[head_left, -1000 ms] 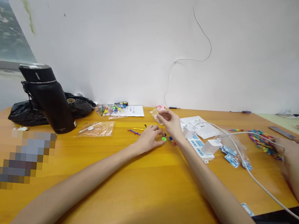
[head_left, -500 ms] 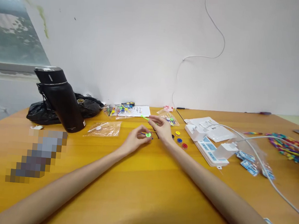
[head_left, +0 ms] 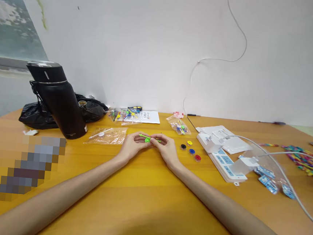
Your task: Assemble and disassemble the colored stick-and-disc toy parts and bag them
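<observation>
My left hand [head_left: 131,145] is closed, its fingertips pinching a small round green disc [head_left: 147,140]. Against it, my right hand [head_left: 168,149] is closed on a thin green arrow-shaped pointer [head_left: 144,136], which lies across the disc's top; whether the two are joined I cannot tell. Both hands meet just above the wooden table, and part of the disc is hidden behind fingertips. To the right of my right hand lie small round discs: a black one [head_left: 183,147], a yellow one [head_left: 189,143], a blue one [head_left: 192,151] and a red one [head_left: 198,158].
Left of my hands is a clear plastic bag [head_left: 112,136] with a white pointer inside. Bags of coloured pieces [head_left: 129,114] lie further back. A black bottle [head_left: 61,102] stands at left. A white power strip [head_left: 225,165] with cables and colourful strands [head_left: 303,158] are at right.
My right hand has come down and toward me, bringing the green pointer onto the green disc in my left hand. The view has shifted slightly.
</observation>
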The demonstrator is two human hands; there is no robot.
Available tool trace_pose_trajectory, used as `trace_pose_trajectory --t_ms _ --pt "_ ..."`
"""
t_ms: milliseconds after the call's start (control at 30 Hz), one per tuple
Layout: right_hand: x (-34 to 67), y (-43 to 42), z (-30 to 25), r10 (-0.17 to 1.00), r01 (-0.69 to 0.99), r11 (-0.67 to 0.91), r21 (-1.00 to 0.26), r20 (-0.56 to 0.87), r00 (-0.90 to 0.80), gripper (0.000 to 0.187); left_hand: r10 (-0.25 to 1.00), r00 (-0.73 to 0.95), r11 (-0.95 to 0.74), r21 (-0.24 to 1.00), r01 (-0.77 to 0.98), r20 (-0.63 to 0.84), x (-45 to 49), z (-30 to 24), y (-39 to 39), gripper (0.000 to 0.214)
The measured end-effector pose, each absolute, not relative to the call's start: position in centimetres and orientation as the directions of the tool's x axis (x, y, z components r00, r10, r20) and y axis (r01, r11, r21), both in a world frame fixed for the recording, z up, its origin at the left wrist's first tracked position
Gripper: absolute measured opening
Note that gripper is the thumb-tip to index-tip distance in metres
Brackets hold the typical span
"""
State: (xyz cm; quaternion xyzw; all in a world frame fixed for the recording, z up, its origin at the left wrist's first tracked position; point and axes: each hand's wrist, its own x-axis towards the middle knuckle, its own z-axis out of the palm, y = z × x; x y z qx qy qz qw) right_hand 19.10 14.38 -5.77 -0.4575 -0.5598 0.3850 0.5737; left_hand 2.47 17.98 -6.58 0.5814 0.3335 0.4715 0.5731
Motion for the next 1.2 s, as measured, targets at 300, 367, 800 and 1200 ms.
trace_pose_trajectory --t_ms 300,367,800,1200 --pt "19.19 14.45 -5.85 0.951 0.123 0.295 -0.947 0.304 0.060 0.030 0.919 0.363 -0.092 0.980 -0.175 0.151 2.09 -6.23 18.08 0.055" --pt "19.24 14.53 -6.04 0.951 0.111 0.295 -0.949 0.303 0.064 0.031 0.911 0.382 -0.097 0.981 -0.170 0.156 2.08 -6.10 17.91 0.052" --pt "19.27 14.69 -6.32 0.955 0.105 0.282 -0.954 0.290 0.069 0.036 0.877 0.431 -0.128 0.967 -0.218 0.214 2.23 -6.17 17.64 0.048" --pt "19.20 14.39 -5.89 0.949 0.150 0.295 -0.944 0.308 0.074 0.035 0.866 0.443 -0.144 0.964 -0.224 0.232 2.50 -6.43 17.61 0.048"
